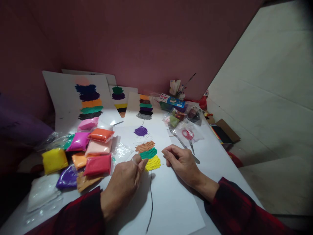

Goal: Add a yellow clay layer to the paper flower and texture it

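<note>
A white sheet of paper [176,202] carries stacked bands of modelling clay: a purple tuft [140,131], a white band, a brown band [145,147], a green band [148,153] and a yellow band [153,163]. Below them a dark line runs down the paper. My left hand [124,182] rests beside the yellow band with its fingers curled in and thumb against them. Just right of the bands is my right hand [183,164], thumb and fingertips pinched together. Whatever either hand may hold is too small or hidden to make out.
Soft packets of coloured clay [97,164] are piled at the left. Finished clay pictures [91,101] lean against the wall. At the right lie a fork [177,135], red-handled scissors [188,134] and bagged clay [174,119]. A box [171,100] stands behind, near the table's right edge.
</note>
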Demonstrator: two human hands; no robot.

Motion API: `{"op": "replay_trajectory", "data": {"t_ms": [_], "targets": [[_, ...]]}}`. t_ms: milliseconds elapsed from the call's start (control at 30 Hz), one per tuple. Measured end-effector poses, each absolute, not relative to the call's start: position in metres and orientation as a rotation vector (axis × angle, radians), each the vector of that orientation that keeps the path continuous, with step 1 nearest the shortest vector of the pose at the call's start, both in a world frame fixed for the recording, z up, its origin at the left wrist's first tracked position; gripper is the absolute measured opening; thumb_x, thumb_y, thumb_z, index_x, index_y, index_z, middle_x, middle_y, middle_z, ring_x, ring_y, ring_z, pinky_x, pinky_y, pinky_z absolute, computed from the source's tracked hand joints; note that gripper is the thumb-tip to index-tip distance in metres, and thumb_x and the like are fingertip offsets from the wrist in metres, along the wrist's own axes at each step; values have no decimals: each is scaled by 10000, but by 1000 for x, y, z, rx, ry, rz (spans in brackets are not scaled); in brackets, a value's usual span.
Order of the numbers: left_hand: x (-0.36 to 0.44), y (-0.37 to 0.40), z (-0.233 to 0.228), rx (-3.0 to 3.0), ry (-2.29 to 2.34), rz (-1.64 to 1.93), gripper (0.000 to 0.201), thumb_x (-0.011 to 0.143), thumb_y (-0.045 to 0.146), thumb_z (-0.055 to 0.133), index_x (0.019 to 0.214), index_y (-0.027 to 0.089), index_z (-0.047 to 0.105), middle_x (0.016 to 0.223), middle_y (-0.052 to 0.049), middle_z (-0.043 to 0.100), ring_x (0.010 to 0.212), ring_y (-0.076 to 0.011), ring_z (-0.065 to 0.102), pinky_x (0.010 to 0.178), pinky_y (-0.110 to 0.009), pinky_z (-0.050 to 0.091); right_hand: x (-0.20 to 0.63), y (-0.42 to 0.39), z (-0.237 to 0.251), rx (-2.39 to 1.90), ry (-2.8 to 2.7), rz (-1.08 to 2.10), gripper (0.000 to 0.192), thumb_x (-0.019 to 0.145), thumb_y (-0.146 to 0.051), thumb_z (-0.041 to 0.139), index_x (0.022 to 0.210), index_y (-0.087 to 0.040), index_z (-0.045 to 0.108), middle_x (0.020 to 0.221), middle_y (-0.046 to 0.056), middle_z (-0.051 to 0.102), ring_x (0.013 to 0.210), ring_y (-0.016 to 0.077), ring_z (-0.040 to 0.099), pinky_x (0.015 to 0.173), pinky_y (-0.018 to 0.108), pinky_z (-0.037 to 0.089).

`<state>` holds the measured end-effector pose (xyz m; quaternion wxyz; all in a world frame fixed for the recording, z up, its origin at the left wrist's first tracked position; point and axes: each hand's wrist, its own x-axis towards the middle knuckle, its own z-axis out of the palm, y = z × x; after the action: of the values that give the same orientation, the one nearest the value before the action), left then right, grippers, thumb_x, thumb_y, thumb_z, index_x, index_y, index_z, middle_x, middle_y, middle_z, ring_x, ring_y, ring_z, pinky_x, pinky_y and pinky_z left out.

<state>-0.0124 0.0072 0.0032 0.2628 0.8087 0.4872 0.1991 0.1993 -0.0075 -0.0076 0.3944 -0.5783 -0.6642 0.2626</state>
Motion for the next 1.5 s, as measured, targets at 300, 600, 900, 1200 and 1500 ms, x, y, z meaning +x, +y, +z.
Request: {"op": "replay_trajectory", "data": {"t_ms": [300,600,900,1200,1500], "targets": [[-17,9,5,2224,1346,516,324,982,387,242,717,251,370,553,21,458,490,-192,486,505,-293,288,200,-8,-8,-1462,-1692,667,228,956,-265,516,784,-178,639,537,-38,592,480,100,519,523,233,412],[-19,9,6,2241,1363,507,313,977,399,232,726,255,353,556,24,442,486,-196,483,507,-296,278,200,-8,-9,-1457,-1689,666,216,951,-263,525,787,-176,637,540,-38,587,480,100,515,510,230,405],[-23,9,5,2204,1355,556,317,986,383,261,724,245,378,553,33,435,476,-170,450,503,-291,276,200,-8,-9,-1454,-1690,665,221,950,-264,521,776,-183,631,539,-39,579,481,101,510,508,235,402],[-22,6,10,2053,1272,761,343,991,367,326,689,233,416,549,49,431,467,-136,428,491,-272,326,200,-8,-8,-1457,-1680,678,230,949,-266,524,761,-181,625,536,-36,580,483,103,517,518,238,408],[-20,6,9,1995,1246,684,363,992,410,335,687,233,421,564,40,439,504,-148,449,511,-280,350,200,-8,-8,-1460,-1687,661,231,952,-277,522,772,-181,631,535,-35,589,481,107,528,520,235,420]]}}
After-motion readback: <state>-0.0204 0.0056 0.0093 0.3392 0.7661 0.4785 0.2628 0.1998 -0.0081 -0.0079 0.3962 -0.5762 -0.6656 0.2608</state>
